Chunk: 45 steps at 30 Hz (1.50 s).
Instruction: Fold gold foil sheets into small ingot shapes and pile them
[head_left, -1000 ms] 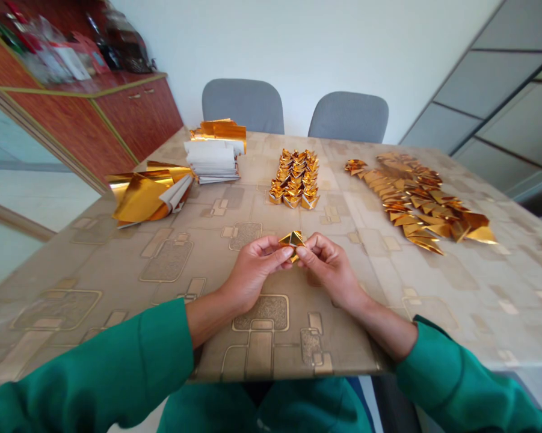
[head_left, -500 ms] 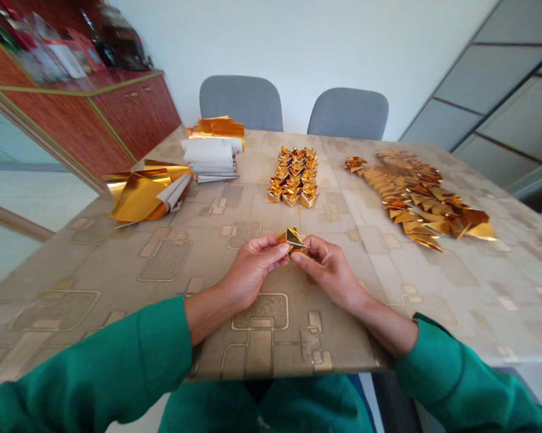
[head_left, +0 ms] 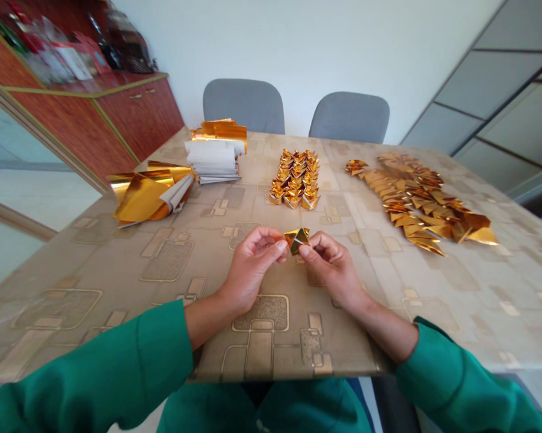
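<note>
Between my two hands, above the near part of the table, is a small folded gold foil paper piece [head_left: 298, 240]. My left hand [head_left: 254, 264] pinches its left tip between thumb and fingers. The right side of the piece is gripped by my right hand [head_left: 333, 264], thumb in front and fingers behind. Beyond the hands stands a block of finished-looking gold paper ingots [head_left: 295, 180] in tight rows. Off to the right lies a spread of flat folded gold paper pieces [head_left: 415, 198], overlapping one another.
At the left are loose gold sheets [head_left: 147, 195] and a stack of white-backed folded papers [head_left: 213, 161]. A patterned cloth covers the table [head_left: 166, 325]. Two grey chairs [head_left: 243, 105] stand at the far side, and a red-brown cabinet [head_left: 130, 114] at the back left.
The folded gold paper has turned and its shape has widened between my hands. My left fingers have shifted slightly left to its tip; my right thumb now presses its front.
</note>
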Each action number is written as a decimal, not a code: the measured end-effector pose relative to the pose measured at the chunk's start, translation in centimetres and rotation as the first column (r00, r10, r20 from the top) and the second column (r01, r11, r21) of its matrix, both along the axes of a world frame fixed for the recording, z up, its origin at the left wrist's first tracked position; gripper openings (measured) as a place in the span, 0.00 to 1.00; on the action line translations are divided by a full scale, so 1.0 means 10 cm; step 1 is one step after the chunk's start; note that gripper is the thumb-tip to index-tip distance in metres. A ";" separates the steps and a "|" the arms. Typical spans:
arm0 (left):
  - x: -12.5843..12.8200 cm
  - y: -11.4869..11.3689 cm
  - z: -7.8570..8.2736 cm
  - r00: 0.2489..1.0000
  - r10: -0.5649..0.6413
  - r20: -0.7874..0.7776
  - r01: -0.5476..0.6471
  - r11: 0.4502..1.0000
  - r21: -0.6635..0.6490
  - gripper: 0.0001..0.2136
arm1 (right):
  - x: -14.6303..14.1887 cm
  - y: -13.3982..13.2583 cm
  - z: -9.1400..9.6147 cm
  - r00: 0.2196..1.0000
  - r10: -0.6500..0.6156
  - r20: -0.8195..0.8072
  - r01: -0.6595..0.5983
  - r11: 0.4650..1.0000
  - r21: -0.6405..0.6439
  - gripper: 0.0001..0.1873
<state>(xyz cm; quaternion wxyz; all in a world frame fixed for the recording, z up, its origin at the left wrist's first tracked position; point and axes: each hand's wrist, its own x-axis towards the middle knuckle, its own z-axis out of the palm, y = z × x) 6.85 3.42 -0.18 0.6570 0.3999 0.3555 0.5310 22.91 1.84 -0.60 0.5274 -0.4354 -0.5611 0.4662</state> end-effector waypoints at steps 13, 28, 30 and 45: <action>0.00 0.01 0.01 0.999 0.046 0.009 -0.047 0.998 0.034 0.11 | -0.03 -0.01 0.00 0.999 0.006 0.046 -0.010 0.995 0.103 0.13; 0.00 0.01 0.02 0.999 0.033 0.000 -0.033 0.998 0.054 0.10 | -0.02 -0.01 0.03 1.000 0.007 -0.006 -0.006 0.999 0.036 0.14; 0.00 -0.01 0.01 0.999 0.025 -0.029 -0.023 0.997 0.068 0.09 | -0.03 -0.02 0.05 1.000 -0.015 0.000 0.015 0.999 0.047 0.14; 0.00 -0.01 0.01 0.991 0.066 -0.119 -0.054 0.994 0.100 0.07 | -0.06 -0.03 0.05 0.999 -0.037 0.005 0.036 0.995 0.092 0.14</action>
